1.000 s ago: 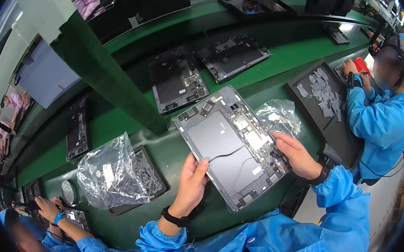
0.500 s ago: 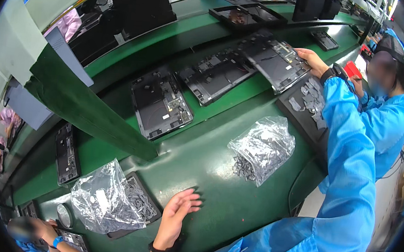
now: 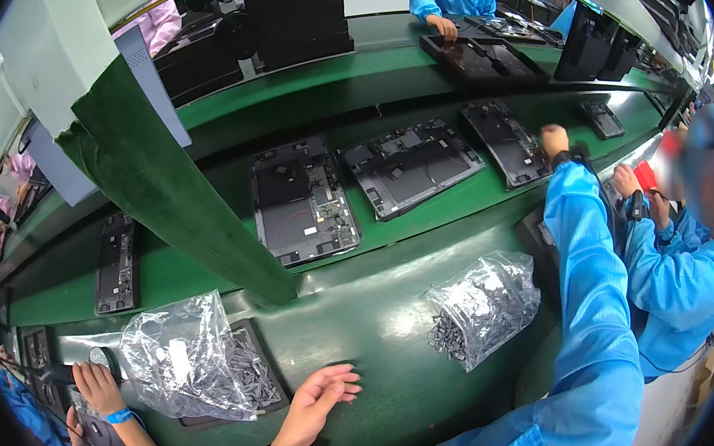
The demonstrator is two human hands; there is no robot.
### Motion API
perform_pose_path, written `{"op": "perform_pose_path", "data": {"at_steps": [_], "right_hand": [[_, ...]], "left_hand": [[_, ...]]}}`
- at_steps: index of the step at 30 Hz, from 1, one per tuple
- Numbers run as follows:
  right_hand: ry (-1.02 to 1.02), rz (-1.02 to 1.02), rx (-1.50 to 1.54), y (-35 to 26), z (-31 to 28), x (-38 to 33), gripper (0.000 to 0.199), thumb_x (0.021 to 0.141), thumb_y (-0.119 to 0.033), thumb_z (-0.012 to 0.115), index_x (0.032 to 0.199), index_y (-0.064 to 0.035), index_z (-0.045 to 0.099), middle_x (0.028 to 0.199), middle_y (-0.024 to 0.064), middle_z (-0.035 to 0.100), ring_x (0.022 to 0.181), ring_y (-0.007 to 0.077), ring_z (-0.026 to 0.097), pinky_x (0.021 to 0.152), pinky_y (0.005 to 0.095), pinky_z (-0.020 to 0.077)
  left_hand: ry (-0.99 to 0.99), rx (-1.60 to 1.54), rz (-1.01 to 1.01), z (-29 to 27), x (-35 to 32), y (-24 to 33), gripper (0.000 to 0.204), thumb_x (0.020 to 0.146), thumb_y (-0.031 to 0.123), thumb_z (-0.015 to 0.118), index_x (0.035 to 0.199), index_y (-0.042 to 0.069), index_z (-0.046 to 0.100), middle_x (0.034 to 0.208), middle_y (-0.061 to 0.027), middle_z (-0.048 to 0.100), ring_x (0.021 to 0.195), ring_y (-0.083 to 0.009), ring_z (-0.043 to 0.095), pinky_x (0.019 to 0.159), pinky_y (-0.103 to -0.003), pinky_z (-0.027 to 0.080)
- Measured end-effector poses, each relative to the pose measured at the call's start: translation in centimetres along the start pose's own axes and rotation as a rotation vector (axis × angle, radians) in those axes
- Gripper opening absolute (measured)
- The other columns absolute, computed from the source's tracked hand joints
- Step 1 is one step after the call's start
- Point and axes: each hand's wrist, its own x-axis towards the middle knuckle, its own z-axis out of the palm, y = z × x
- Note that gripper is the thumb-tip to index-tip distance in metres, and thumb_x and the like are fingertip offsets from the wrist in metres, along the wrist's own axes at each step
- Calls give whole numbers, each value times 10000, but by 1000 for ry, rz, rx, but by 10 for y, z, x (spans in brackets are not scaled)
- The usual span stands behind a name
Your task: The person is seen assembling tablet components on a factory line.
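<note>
Right hand: blurred, just beside the right edge of the nearest panel; I cannot tell whether its fingers touch this edge, nor whether they are closed or open.
Nearest panel: an opened dark device half, lying on the green strip, inner parts facing up.
Middle panel: lies to the left, its corner close to the nearest panel; in my judgement a small gap is good, so the frames do not rub.
Careful handling: I would hold such a panel by its frame only, set it down level, and free the fingers without dragging, because the inner parts seem easy to catch.
Left hand: empty, fingers loosely bent, above the table.
Right sleeve: passes right of the clear bag with small grey parts; I think the elbow should also leave room for the co-worker's hand.
</note>
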Motion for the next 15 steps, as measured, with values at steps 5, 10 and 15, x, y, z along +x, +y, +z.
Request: {"op": "perform_pose_path", "data": {"at_steps": [5, 10, 15], "right_hand": [[-426, -529, 58, -197, 23, -107, 378, 839, -130, 652, 1191, 5, 627, 915, 154, 713, 836, 214, 691, 762, 318, 543], [-414, -460, -499, -231, 74, -138, 498, 769, -459, 679, 959, 1, 704, 904, 215, 699, 874, 369, 679, 807, 446, 525], [-630, -143, -380, -247, 63, -129, 599, 685, -497, 774, 982, 19, 710, 930, 216, 704, 867, 362, 682, 812, 416, 523]], "left_hand": [[-42, 23, -17, 4, 5, -4, 347, 1014, 144, 505, 1327, -7, 494, 1245, -139, 597, 1090, -201, 605, 935, -331, 489], [-128, 31, 3, 19, 7, -1, 340, 1014, 125, 498, 1326, -9, 494, 1232, -142, 596, 1085, -203, 603, 937, -327, 485], [-142, 22, -4, 22, 5, 2, 332, 1015, 128, 495, 1315, -15, 504, 1227, -145, 593, 1075, -204, 604, 938, -325, 484]]}}
